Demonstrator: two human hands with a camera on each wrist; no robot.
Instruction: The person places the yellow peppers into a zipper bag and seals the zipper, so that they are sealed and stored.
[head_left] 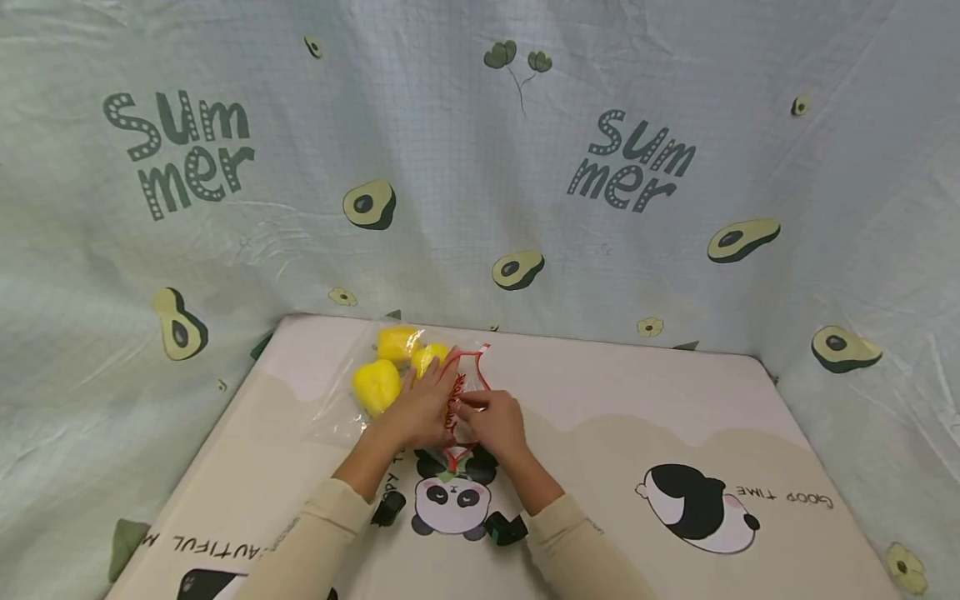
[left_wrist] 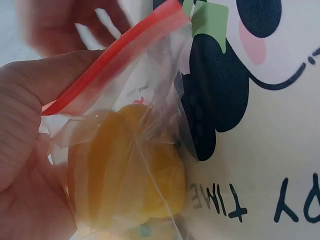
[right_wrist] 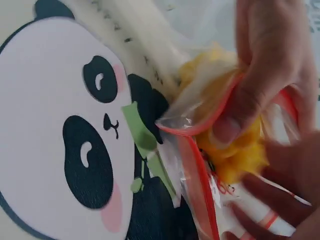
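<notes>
A clear plastic zip bag (head_left: 341,423) with a red-edged mouth (head_left: 481,371) lies on the table, holding several yellow bell peppers (head_left: 377,387). My left hand (head_left: 422,410) rests over the bag and grips it by the mouth. In the left wrist view, its thumb lies along the red strip (left_wrist: 120,57), and a pepper (left_wrist: 125,175) shows through the plastic. My right hand (head_left: 495,423) is right at the mouth, beside the left. The right wrist view shows the red lips parted, with the blurred right fingers (right_wrist: 272,192) spread loosely next to a yellow pepper (right_wrist: 232,157).
The table is covered with a cream cloth (head_left: 600,500) printed with pandas and lettering. Just in front of the bag is a printed panda face (head_left: 452,505). A pale curtain (head_left: 450,125) with avocado prints hangs behind the table and along both sides.
</notes>
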